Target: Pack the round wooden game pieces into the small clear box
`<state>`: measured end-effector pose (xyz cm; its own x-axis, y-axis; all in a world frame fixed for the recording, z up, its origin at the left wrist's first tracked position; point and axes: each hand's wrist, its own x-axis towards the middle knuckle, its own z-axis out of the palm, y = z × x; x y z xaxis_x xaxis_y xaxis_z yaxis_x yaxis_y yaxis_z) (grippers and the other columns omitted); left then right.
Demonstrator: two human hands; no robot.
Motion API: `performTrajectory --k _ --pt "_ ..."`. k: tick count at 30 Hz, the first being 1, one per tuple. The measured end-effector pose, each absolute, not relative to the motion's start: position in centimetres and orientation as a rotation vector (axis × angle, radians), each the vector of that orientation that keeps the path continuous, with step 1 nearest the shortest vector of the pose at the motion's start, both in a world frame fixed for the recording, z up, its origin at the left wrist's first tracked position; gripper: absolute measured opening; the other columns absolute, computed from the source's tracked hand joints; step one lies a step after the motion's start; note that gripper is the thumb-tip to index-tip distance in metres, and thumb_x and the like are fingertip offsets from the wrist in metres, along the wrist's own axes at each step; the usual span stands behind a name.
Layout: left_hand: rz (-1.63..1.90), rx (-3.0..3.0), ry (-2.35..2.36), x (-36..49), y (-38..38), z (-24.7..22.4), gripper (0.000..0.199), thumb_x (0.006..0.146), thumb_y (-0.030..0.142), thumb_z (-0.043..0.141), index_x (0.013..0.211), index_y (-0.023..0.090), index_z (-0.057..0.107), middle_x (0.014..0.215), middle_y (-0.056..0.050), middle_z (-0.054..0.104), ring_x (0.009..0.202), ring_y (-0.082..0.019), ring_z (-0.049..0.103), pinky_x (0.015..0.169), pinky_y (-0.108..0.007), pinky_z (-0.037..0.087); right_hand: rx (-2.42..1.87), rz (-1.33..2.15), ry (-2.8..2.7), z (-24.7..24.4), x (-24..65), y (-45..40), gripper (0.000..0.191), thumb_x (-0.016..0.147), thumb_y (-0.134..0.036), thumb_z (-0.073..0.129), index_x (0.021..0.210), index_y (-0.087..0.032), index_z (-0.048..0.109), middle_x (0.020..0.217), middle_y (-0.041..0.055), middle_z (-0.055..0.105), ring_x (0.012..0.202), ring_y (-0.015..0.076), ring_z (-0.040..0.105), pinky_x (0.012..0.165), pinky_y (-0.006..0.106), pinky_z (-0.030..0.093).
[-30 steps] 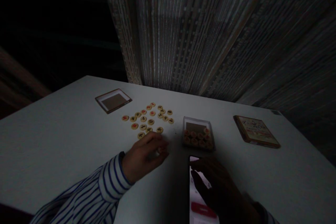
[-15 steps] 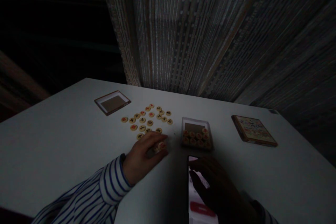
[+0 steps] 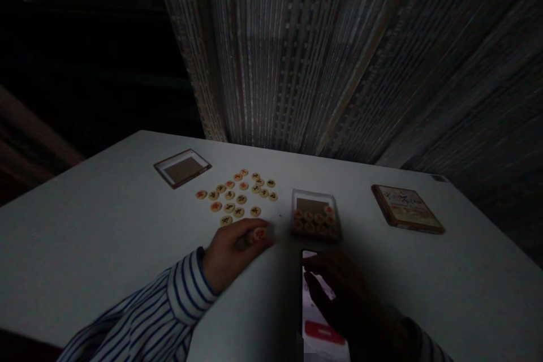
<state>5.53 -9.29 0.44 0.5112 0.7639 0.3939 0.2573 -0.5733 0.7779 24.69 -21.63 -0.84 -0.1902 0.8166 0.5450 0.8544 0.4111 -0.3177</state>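
My left hand (image 3: pixel 235 250) grips a round wooden Chinese chess piece (image 3: pixel 259 234) with a red character, between thumb and fingers just above the table. Many similar pieces (image 3: pixel 229 195), marked in red or black, lie scattered face up beyond it. To its right stands a clear box (image 3: pixel 335 202) with rows of red-marked pieces in its near half. My right hand (image 3: pixel 345 294), in deep shadow, hovers over or rests on a lit phone (image 3: pixel 314 317); contact cannot be made out. Its thumb and fingers are apart, with nothing seen between them.
A shallow tray or lid (image 3: pixel 182 168) with a brown inner panel lies at the far left of the white table (image 3: pixel 127 237). A flat box with a printed picture (image 3: pixel 407 209) is at the right. Patterned curtains (image 3: pixel 280 56) hang behind the table's back edge.
My left hand has drawn slightly away from the scattered pieces, and the held piece's face shows more clearly. My right hand stays at the phone. The view has shifted slightly.
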Motion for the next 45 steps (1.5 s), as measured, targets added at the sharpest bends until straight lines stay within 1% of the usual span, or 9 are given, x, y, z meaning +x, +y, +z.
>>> performTrajectory --k 5,7,16,21,24,29,35,40,45 --pt "0.951 1.816 0.839 6.0 -9.5 0.8 0.023 0.066 0.026 0.068 0.086 0.016 0.064 0.061 0.002 0.066 0.051 -0.011 0.061 0.049 -0.021 0.051 -1.386 -0.077 -1.993 -0.6 24.7 -21.7 0.016 0.084 -0.013 0.045 0.096 -0.019 0.054 0.080 0.0061 0.065 0.072 0.0159 0.060 0.062 0.030 0.048" --pt "0.928 1.729 0.833 6.1 -9.6 0.9 0.024 0.065 0.025 0.069 0.087 0.016 0.063 0.056 0.003 0.064 0.047 -0.011 0.059 0.048 -0.021 0.051 -1.376 -0.095 -1.979 -0.5 24.8 -21.6 0.017 0.083 -0.012 0.045 0.096 -0.018 0.054 0.080 0.0061 0.065 0.072 0.0162 0.060 0.062 0.030 0.048" --pt "0.858 1.737 0.808 7.0 -9.7 2.1 0.034 0.068 0.029 0.066 0.100 0.017 0.064 0.081 -0.003 0.070 0.070 -0.015 0.065 0.068 -0.029 0.054 -1.369 -0.110 -1.920 -1.0 25.4 -21.4 0.018 0.082 -0.011 0.046 0.094 -0.019 0.057 0.082 0.0065 0.065 0.075 0.0167 0.060 0.066 0.031 0.050" --pt "0.795 1.746 0.766 8.6 -9.6 3.8 0.037 0.071 0.029 0.063 0.106 0.016 0.062 0.074 -0.002 0.070 0.067 -0.015 0.064 0.068 -0.030 0.054 -1.391 -0.093 -1.874 -0.8 25.7 -21.4 0.018 0.081 -0.010 0.046 0.093 -0.018 0.057 0.080 0.0062 0.064 0.075 0.0170 0.060 0.066 0.032 0.050" --pt "0.792 1.655 0.716 10.2 -9.0 4.4 0.039 0.070 0.029 0.065 0.106 0.015 0.061 0.081 -0.004 0.071 0.072 -0.016 0.065 0.070 -0.031 0.054 -1.392 -0.090 -1.851 -0.9 25.8 -21.3 0.017 0.080 -0.010 0.047 0.092 -0.018 0.057 0.080 0.0054 0.064 0.076 0.0165 0.060 0.068 0.032 0.050" --pt "0.828 1.449 0.671 13.1 -8.0 4.4 0.047 0.065 0.027 0.071 0.109 0.015 0.059 0.096 -0.005 0.069 0.086 -0.017 0.065 0.085 -0.037 0.051 -1.387 -0.167 -1.799 -1.2 26.0 -21.1 0.016 0.081 -0.011 0.046 0.090 -0.018 0.057 0.078 0.0047 0.064 0.074 0.0155 0.060 0.067 0.029 0.049" --pt "0.789 1.116 0.606 14.5 -8.5 3.1 0.039 0.076 0.031 0.064 0.111 0.014 0.059 0.101 -0.008 0.067 0.091 -0.019 0.065 0.091 -0.036 0.049 -1.437 -0.292 -1.760 -1.2 26.5 -21.0 0.018 0.082 -0.011 0.043 0.089 -0.019 0.057 0.076 0.0042 0.065 0.070 0.0156 0.060 0.065 0.029 0.048" --pt "0.745 0.962 0.571 14.1 -8.7 2.1 0.035 0.075 0.028 0.064 0.108 0.014 0.060 0.089 -0.006 0.070 0.087 -0.018 0.066 0.091 -0.035 0.048 -1.506 -0.425 -1.748 -0.6 27.9 -20.7 0.018 0.083 -0.013 0.040 0.081 -0.019 0.057 0.073 0.0058 0.065 0.065 0.0166 0.059 0.058 0.029 0.046" --pt "0.752 0.899 0.602 14.1 -8.5 1.5 0.029 0.069 0.025 0.069 0.097 0.016 0.065 0.081 -0.002 0.071 0.079 -0.016 0.067 0.084 -0.033 0.051 -1.551 -0.445 -1.789 1.9 28.8 -19.3 0.018 0.088 -0.020 0.039 0.084 -0.020 0.057 0.074 0.0051 0.065 0.065 0.0157 0.058 0.057 0.027 0.044"
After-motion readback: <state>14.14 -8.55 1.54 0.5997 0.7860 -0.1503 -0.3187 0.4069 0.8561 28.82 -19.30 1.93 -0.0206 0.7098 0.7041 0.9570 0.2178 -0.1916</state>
